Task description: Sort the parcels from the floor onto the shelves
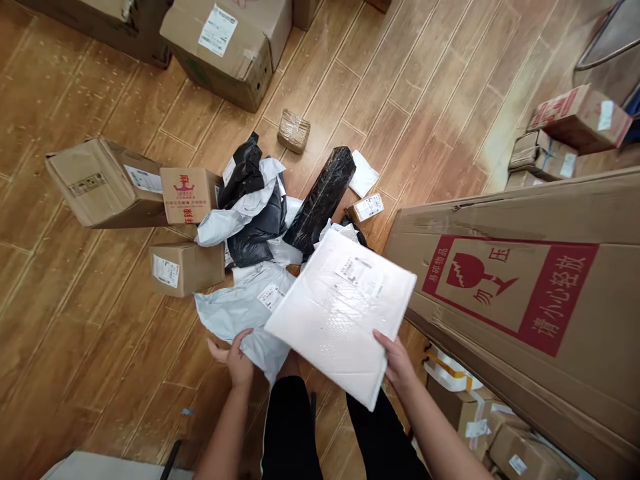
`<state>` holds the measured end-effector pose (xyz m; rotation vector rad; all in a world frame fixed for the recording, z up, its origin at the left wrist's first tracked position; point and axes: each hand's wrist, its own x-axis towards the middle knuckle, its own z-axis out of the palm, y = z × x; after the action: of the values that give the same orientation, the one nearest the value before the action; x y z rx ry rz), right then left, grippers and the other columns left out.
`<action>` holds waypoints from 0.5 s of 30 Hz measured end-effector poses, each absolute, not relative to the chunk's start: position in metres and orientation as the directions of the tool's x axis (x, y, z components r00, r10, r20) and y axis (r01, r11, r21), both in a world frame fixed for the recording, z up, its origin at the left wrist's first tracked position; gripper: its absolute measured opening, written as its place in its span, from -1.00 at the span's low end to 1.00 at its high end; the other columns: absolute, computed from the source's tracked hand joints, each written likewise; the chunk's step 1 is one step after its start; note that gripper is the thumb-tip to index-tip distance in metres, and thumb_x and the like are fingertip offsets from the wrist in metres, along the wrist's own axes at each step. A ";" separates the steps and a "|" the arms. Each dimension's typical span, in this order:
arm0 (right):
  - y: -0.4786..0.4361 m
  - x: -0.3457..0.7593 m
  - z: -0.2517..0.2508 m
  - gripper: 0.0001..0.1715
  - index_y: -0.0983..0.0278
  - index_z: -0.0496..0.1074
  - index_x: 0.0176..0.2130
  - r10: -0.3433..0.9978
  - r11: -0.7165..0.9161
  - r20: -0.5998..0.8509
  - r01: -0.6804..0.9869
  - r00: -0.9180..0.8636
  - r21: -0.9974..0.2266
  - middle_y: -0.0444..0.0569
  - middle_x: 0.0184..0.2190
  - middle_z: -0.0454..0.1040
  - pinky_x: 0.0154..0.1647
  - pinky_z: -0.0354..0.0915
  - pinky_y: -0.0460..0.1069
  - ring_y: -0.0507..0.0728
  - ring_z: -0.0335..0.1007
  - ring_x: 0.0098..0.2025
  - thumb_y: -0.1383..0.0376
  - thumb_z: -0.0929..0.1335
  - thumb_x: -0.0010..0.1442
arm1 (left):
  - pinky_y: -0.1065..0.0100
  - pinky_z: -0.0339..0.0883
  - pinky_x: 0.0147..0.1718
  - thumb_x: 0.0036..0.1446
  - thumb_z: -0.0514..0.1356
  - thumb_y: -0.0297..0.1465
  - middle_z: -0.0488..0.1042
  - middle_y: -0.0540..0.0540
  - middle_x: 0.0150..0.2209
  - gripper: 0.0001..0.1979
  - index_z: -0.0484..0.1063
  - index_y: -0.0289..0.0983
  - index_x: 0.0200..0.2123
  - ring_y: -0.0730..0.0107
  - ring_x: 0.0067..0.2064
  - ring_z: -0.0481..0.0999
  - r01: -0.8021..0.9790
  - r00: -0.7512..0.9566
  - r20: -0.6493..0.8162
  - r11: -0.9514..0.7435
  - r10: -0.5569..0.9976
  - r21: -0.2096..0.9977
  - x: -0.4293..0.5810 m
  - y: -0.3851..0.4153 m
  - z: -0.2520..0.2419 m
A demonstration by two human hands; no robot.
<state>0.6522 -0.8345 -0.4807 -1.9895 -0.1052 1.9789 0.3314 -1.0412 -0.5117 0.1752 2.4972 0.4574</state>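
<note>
A flat, white square package point(340, 300) wrapped in clear plastic, with a label near its top, is tilted in front of my legs. My right hand point(399, 362) grips its right edge, thumb on top and the other fingers hidden underneath. My left hand point(236, 360) has its fingers apart at the lower left edge of a pale grey mailing bag point(225, 310); whether it touches the bag I cannot tell. Beyond them lies a pile with a black plastic-wrapped long parcel point(323, 200), a dark bag point(257, 230) and a small labelled box point(367, 207).
Cardboard boxes point(187, 267) stand left of the pile. A small taped parcel point(293, 131) lies farther off, near a large carton point(225, 50). A long carton with red print point(525, 293) borders the right side, with more boxes point(530, 457) below it on the wooden floor point(100, 320).
</note>
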 end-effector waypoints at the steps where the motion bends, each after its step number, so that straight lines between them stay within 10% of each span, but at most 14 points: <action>1: -0.842 0.633 -0.496 -0.29 0.28 0.47 0.00 0.228 -0.953 -0.973 -0.210 -0.031 -0.217 0.13 -0.08 0.63 0.10 0.43 0.30 0.38 0.56 -0.04 0.17 0.59 -0.15 | -0.05 0.19 0.28 0.25 0.01 -0.23 0.28 -0.19 0.30 -0.51 0.41 -0.18 0.19 -0.03 0.38 0.17 -0.188 -0.782 -0.611 0.888 0.123 0.419 0.332 -1.039 -0.518; 7: -0.927 0.509 -0.576 -0.23 0.26 0.43 -0.04 0.149 -0.961 -0.945 -0.267 -0.293 -0.070 0.08 -0.01 0.59 0.22 0.35 0.24 0.29 0.52 0.02 0.19 0.63 -0.24 | -0.02 0.47 0.07 0.13 -0.36 0.25 0.48 -0.31 0.17 0.00 0.24 -0.31 0.32 -0.02 0.17 0.50 -0.775 -0.441 -0.897 0.517 -0.028 0.364 0.335 -1.036 -0.538; 12: -0.979 0.474 -0.584 -0.20 0.24 0.42 -0.10 -0.037 -0.999 -0.919 -0.013 -0.392 0.046 0.01 -0.17 0.61 -0.03 0.47 0.27 0.25 0.55 -0.17 0.04 0.63 -0.29 | -0.03 0.43 0.13 0.02 0.35 -0.02 0.52 -0.26 0.13 -0.27 0.40 -0.25 0.21 0.01 0.09 0.56 -0.795 -0.518 -0.814 0.499 -0.262 0.345 0.342 -1.041 -0.526; 15: -0.965 0.488 -0.588 -0.17 0.22 0.37 -0.08 -0.058 -0.991 -0.943 0.135 -0.327 0.014 -0.07 -0.34 0.58 -0.18 0.48 0.23 0.22 0.52 -0.30 0.04 0.63 -0.29 | -0.02 0.37 0.18 0.02 0.38 -0.17 0.52 -0.28 0.14 -0.37 0.46 -0.33 0.13 0.04 0.10 0.54 -0.685 -0.639 -0.706 0.642 -0.305 0.343 0.344 -1.037 -0.513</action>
<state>0.4881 -0.9650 -0.5883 -1.8852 -0.1082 2.6574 0.3435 -1.0368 -0.5133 -0.7681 2.2499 0.8108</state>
